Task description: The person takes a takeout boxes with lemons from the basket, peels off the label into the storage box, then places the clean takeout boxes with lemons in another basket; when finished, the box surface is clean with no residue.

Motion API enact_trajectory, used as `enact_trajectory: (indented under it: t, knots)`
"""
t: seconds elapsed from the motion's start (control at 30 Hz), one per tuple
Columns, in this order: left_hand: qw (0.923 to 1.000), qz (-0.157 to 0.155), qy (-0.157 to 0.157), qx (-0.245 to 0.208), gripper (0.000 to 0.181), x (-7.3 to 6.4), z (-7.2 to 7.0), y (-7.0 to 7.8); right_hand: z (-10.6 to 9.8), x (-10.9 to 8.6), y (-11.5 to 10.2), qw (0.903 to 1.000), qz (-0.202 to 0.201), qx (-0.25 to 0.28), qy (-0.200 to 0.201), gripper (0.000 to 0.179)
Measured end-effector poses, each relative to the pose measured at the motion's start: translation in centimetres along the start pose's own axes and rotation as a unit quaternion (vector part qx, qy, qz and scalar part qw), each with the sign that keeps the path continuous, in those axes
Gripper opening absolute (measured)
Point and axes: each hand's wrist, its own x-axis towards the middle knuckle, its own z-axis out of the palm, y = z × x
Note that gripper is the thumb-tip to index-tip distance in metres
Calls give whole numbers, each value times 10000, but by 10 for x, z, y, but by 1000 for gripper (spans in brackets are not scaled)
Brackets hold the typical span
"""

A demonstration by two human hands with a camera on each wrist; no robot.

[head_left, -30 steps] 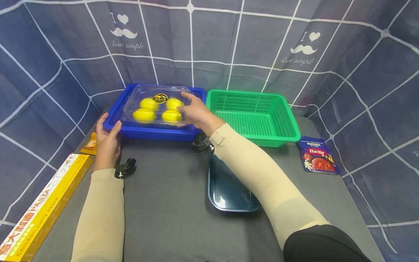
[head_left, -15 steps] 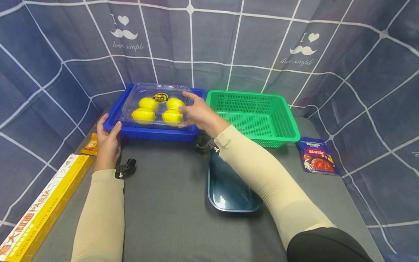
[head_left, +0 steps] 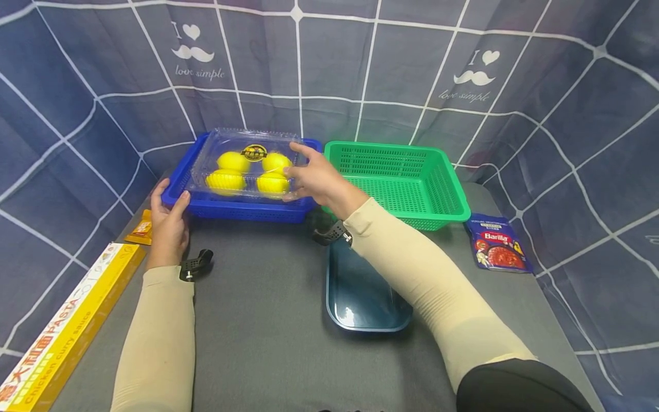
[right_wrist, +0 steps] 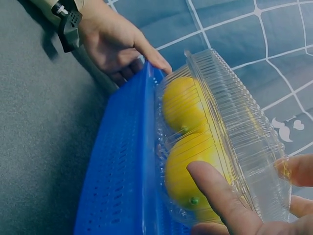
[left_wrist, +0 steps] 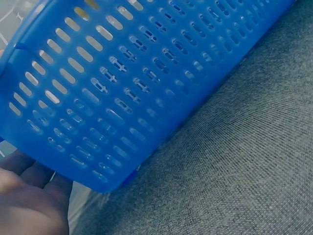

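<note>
A clear plastic clamshell box [head_left: 213,150] with several yellow lemons [head_left: 233,162] and a black-and-gold label lies tilted over the blue basket [head_left: 247,212]. My right hand [head_left: 320,178] grips the box's right end, its thumb along the near side in the right wrist view and fingertips on the far side. My left hand [head_left: 170,229] holds the basket's front left corner, thumb on the rim and fingers outside. In the left wrist view the slotted basket wall [left_wrist: 122,88] rises over those fingers. The basket's floor is mostly hidden by the box.
A green basket [head_left: 427,220] stands right of the blue one. Partly under my right forearm lies a dark blue tray [head_left: 355,297]. A Barilla sauce pouch [head_left: 498,249] lies at right. At left are a long pasta box [head_left: 77,315] and an orange packet [head_left: 142,230].
My right hand has shifted slightly to the right, and the clamshell's back edge has risen a little in the head view. My left hand stays at the basket corner.
</note>
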Motion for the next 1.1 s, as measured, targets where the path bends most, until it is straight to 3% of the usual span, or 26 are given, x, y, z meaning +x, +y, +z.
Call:
enact_trajectory:
  t: [0.43, 0.83, 1.1]
  knots:
    - [9999, -88, -19, -128, 72, -1, 0, 2, -3, -17, -8, 9997, 215, -80, -60, 73]
    - [9997, -171, -109, 102, 79, -1, 0, 4, 0, -40, -6, 9992, 157, 94, -360, 75]
    - [9995, -75, -131, 288, 80, -1, -1, 2, 2, -53, -1, 9989, 163, -87, -431, 74]
